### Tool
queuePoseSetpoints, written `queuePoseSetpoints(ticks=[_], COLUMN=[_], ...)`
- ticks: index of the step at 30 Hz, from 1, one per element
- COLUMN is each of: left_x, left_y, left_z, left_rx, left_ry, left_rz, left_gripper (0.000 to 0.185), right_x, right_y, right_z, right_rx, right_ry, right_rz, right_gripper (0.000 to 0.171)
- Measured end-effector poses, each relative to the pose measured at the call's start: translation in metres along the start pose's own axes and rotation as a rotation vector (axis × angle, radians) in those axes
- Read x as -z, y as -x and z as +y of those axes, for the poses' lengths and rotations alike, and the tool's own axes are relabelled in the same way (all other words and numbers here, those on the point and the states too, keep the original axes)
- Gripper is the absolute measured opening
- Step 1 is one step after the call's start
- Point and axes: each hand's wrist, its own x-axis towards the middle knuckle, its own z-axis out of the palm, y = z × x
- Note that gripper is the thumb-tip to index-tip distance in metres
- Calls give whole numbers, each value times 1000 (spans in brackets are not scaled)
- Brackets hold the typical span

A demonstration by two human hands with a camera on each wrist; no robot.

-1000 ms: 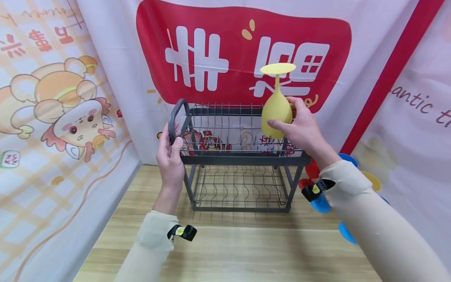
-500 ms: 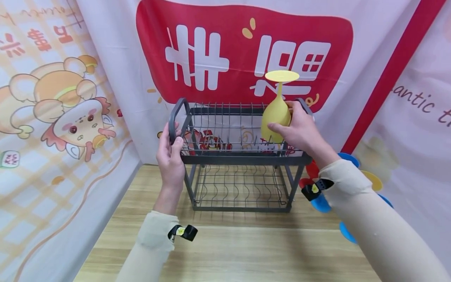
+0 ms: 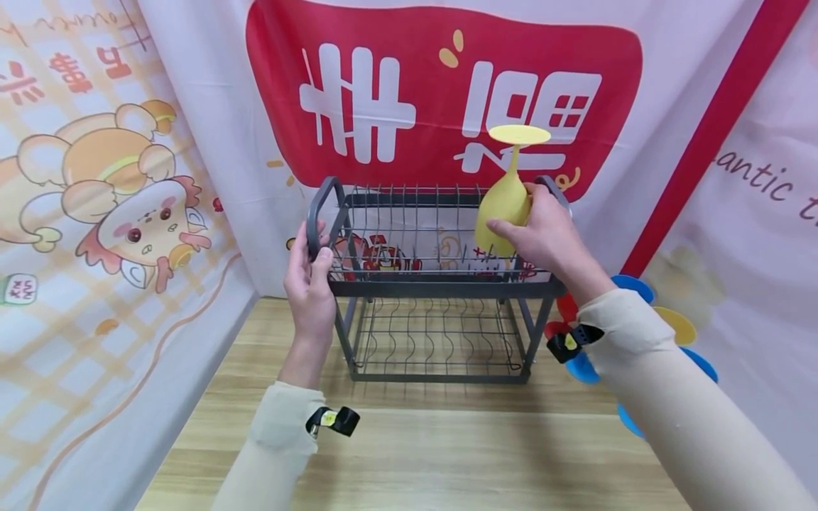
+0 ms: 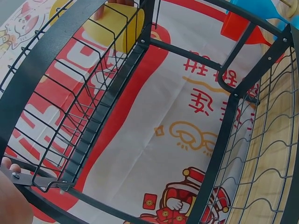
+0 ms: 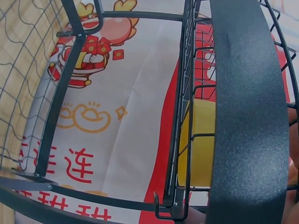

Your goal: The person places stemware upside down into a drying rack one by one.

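A dark grey two-tier dish rack (image 3: 441,289) stands on the wooden table. My left hand (image 3: 308,287) grips the handle at its left end, thumb in front and fingers behind. At the right end of the upper tier, my right hand (image 3: 543,231) holds a yellow plastic wine glass (image 3: 501,213) by its bowl. The glass is upside down, foot on top and stem leaning slightly right. In the right wrist view the wine glass (image 5: 198,149) shows behind the wires of the upper basket, its rim down inside. The rack's frame hides most of the right fingers there.
Blue, red and yellow cups or glasses (image 3: 677,325) stand right of the rack, partly hidden by the right forearm. The lower tier (image 3: 441,341) has wavy wires. Printed cloth hangs behind and at both sides.
My right hand has lowered the upside-down wine glass into the upper tier and shifted slightly right; the stem now tilts more to the right. My left hand stays at the handle.
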Motion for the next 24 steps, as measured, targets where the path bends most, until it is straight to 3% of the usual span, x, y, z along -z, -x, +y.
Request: queuePoseSetpoints(ticks=[7, 16, 24], left_x=[1, -1, -2], left_y=[-1, -1, 0], left_z=[4, 3, 2], left_rx=[10, 16, 12], left_ry=[-5, -4, -5], left_rz=[-11, -22, -12], left_gripper=[52, 52, 51], right_x=[2, 19, 51], right_y=[11, 51, 74], right_z=[-1, 16, 70], right_rx=[81, 164, 59], right_ry=[-33, -120, -114], right_rz=[110, 278, 320], right_gripper=[92, 87, 79])
